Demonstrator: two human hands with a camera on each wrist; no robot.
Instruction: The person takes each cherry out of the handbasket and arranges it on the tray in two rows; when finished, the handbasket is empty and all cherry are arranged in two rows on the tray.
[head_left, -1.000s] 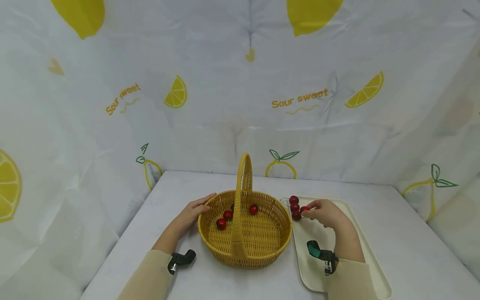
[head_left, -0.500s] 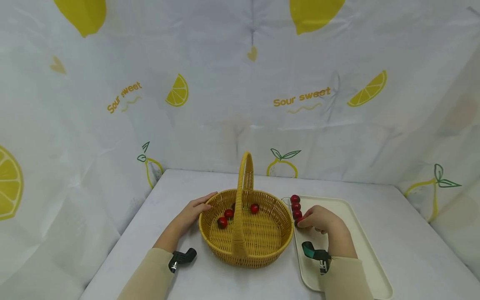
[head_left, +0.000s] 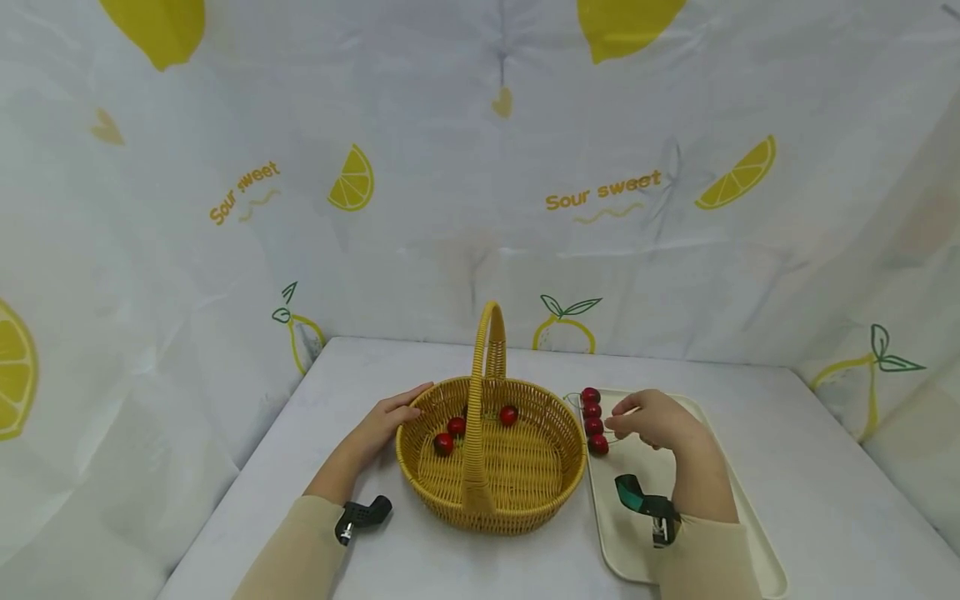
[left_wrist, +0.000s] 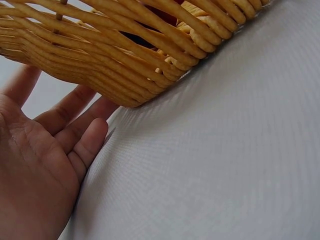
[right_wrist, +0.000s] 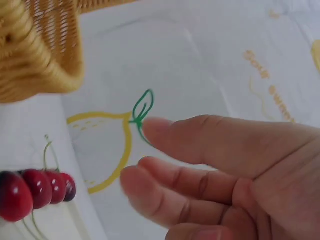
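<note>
A row of several red cherries with thin stems lies along the left edge of the cream tray. My right hand hovers just right of the row, thumb and fingertips apart with nothing between them. In the right wrist view the cherries sit to the left of the fingers. Left of the tray stands a yellow wicker basket, with several cherries inside it, some partly behind its handle. My left hand rests against the basket's left side, fingers extended and thumb at the rim. Its palm shows in the left wrist view.
The tall arched handle rises over the middle of the basket. A white cloth covers the table. Behind it hangs a white curtain printed with lemons. The basket's right side stands close against the tray's left edge.
My right hand has set a cherry down at the near end of the row, let go of it and moved up and back to the right. The left hand and basket stay put.
</note>
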